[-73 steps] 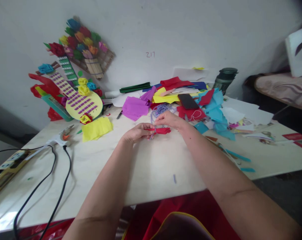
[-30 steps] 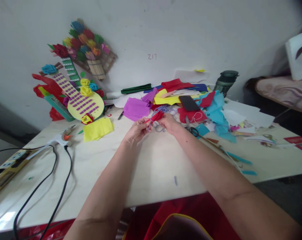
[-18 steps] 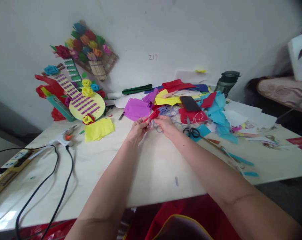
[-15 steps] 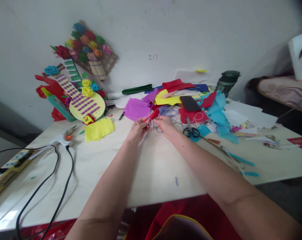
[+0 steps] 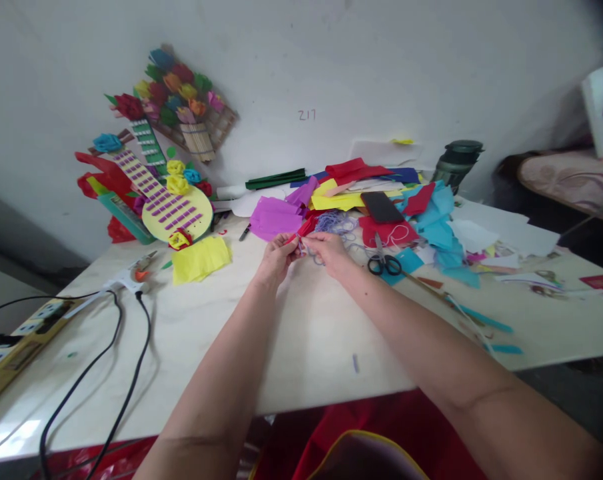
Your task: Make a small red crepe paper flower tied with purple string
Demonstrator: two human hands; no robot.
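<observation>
Over the middle of the table my left hand [image 5: 278,260] is closed on a gathered piece of red paper [image 5: 309,225], whose bunched end points away to the right. My right hand [image 5: 331,255] meets it from the other side, thumb and finger pinched on lilac yarn by the red piece. Just beyond the fingers lies a loose tangle of lilac yarn [image 5: 335,221]. The exact spot where the yarn meets the paper is small and partly hidden by my fingertips. To the right of my right hand rest black-handled scissors [image 5: 384,264].
Purple paper [image 5: 276,219], yellow paper [image 5: 201,260] and blue paper [image 5: 437,227] lie around, with a phone [image 5: 382,207] on the pile. A glue gun [image 5: 131,275] with trailing cords sits left, near a power strip [image 5: 24,340]. A paper-flower guitar [image 5: 178,217] leans at the wall.
My right fingertips have shifted slightly left, closer to my left hand at the red paper. The whole view has moved a little; the table's things lie as before.
</observation>
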